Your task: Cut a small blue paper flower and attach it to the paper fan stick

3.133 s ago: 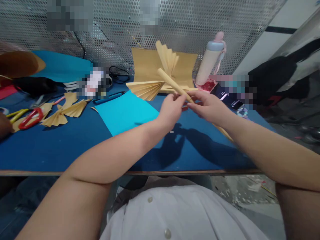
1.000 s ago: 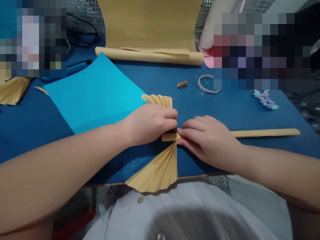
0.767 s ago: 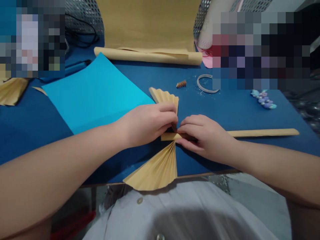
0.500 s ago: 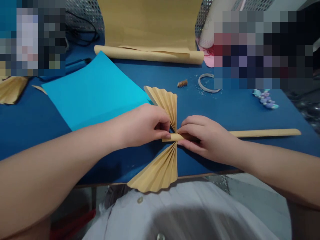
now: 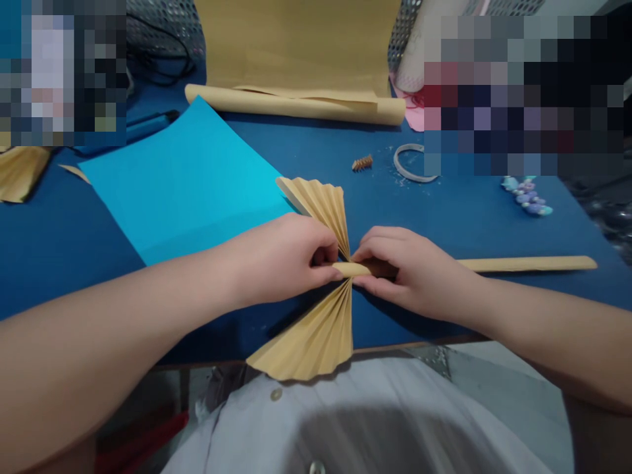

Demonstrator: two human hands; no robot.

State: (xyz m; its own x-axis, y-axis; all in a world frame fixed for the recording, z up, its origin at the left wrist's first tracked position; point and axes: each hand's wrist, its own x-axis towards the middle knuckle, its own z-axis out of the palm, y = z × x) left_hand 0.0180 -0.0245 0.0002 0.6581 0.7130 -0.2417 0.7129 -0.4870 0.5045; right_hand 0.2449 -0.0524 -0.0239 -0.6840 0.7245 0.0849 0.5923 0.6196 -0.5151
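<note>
A tan pleated paper fan (image 5: 311, 332) is pinched narrow at its middle, its two halves spreading toward the back and the front edge of the table. Across that middle runs a long flattened tan paper strip (image 5: 528, 264), reaching far to the right. My left hand (image 5: 296, 253) is closed, thumb and fingers pinching the strip's left end. My right hand (image 5: 409, 270) grips the strip just right of the pleated middle, fingertips against the gathered folds. Its palm hides part of the strip.
A bright blue paper sheet (image 5: 187, 184) lies on the blue table (image 5: 306, 145) beside my left hand. Behind it is a partly unrolled tan paper roll (image 5: 296, 105). A brown spiral piece (image 5: 362, 163), a pale ring (image 5: 415, 163) and a beaded cluster (image 5: 527, 196) lie farther right.
My left hand has shifted slightly right and covers more of the strip's left end. The fan's far half has tilted a little left and lower. My right hand stays nearly still.
</note>
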